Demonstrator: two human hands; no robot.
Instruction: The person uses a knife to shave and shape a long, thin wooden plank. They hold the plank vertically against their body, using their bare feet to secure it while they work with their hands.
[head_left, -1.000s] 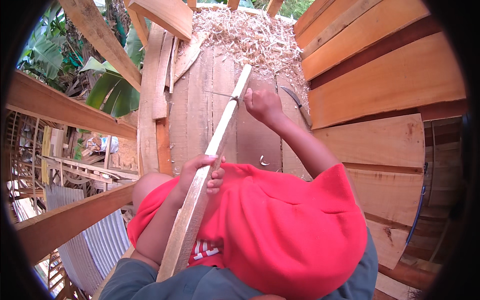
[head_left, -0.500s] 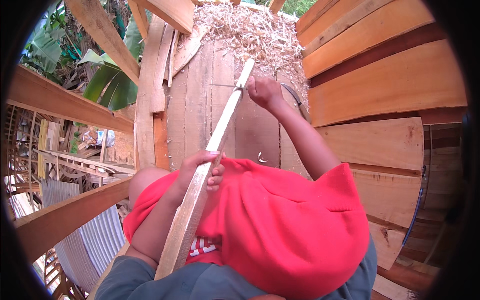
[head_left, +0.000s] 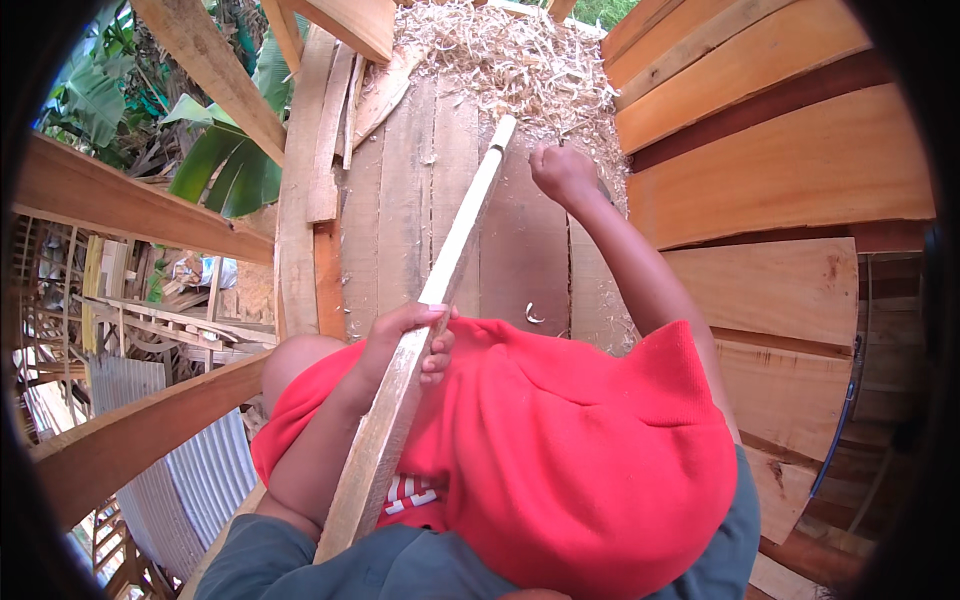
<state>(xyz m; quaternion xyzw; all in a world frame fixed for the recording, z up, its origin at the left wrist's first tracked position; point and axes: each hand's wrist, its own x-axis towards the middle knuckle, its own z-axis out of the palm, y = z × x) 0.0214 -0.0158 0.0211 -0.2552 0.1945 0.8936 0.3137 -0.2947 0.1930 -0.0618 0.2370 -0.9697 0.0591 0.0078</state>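
A long squared wooden stick (head_left: 465, 225) slants from my lap up over the plank floor. Its lower part is rough and brownish; its upper part is pale and shaved. My left hand (head_left: 408, 345) is wrapped round its middle, thumb on top. Near the far end a small dark band (head_left: 497, 148) crosses the stick; I cannot tell whether it is a cut or part of a blade. My right hand (head_left: 565, 172) is closed in a fist right of that end, apart from the stick. The thin-bladed knife seen in it earlier barely shows now.
Curly wood shavings (head_left: 520, 60) heap at the far end of the plank floor (head_left: 520, 250). Stacked boards (head_left: 770, 150) line the right side. Wooden posts and a rail (head_left: 150, 210) stand at left, with banana leaves (head_left: 240, 170) beyond. A red garment (head_left: 580, 440) covers my lap.
My right hand has moved right and slightly up, away from the stick. The thin blade that lay across the stick no longer shows there. My left hand keeps its grip.
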